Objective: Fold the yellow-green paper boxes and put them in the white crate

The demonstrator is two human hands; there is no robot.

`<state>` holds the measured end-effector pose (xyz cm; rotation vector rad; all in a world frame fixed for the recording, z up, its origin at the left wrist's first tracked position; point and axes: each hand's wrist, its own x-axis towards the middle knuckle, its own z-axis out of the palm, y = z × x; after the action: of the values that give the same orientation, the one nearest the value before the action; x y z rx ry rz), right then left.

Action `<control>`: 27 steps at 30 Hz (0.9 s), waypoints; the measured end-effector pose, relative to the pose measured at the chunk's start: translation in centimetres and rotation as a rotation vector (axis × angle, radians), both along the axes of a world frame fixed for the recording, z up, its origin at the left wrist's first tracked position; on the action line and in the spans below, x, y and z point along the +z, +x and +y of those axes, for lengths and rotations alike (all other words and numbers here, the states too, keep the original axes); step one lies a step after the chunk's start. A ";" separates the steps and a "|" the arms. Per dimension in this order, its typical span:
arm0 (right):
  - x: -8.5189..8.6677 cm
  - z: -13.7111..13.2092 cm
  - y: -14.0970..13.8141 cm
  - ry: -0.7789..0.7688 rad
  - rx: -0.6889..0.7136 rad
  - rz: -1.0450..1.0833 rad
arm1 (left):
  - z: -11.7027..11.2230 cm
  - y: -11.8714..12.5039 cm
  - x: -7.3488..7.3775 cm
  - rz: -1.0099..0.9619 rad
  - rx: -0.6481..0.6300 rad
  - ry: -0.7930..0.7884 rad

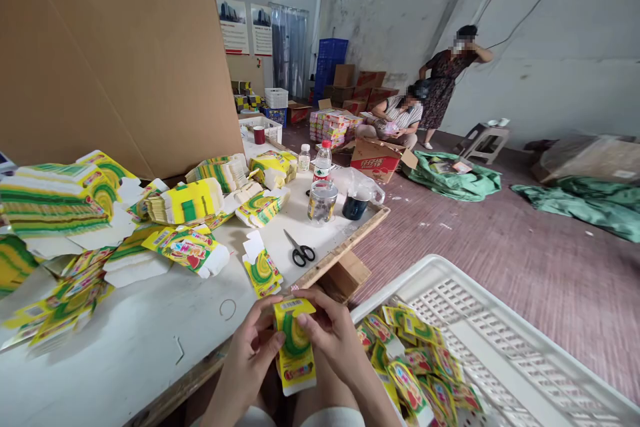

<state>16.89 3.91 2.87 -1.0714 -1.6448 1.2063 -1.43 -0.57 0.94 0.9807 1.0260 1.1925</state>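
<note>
My left hand (249, 357) and my right hand (331, 337) both grip one small yellow-and-green printed carton (295, 350), held upright just off the table's front edge. The fingers of both hands curl round its sides, with the barcode flap at its top. On the white table (150, 340) just beyond lies a loose flat carton (263, 272). Several stacks of flat cartons (187, 201) cover the table's left and far parts. A white plastic crate (500, 340) to the right of my hands holds several folded cartons (415, 360).
Black-handled scissors (301, 252) lie on the table near its right edge, with a jar (322, 201), a water bottle (323, 160) and a dark cup (355, 207) behind. A large cardboard sheet (125, 67) stands at the back. Two people work far off by boxes; green tarps lie on the floor.
</note>
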 end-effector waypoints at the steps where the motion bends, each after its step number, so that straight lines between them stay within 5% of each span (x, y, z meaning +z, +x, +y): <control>1: 0.1 -0.1 0.0 -0.021 0.011 -0.022 | 0.0 -0.1 -0.1 0.035 0.007 0.007; 9: 0.4 -0.1 -0.5 -0.084 0.051 -0.100 | -0.1 -0.3 0.8 0.258 -0.027 0.051; 27: 0.6 0.3 -1.1 0.040 -0.126 -0.356 | -0.1 0.1 0.6 0.202 -0.042 0.060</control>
<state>15.77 4.26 3.45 -1.4041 -1.8256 0.9350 -1.36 -0.71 1.55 1.1825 1.1280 1.1112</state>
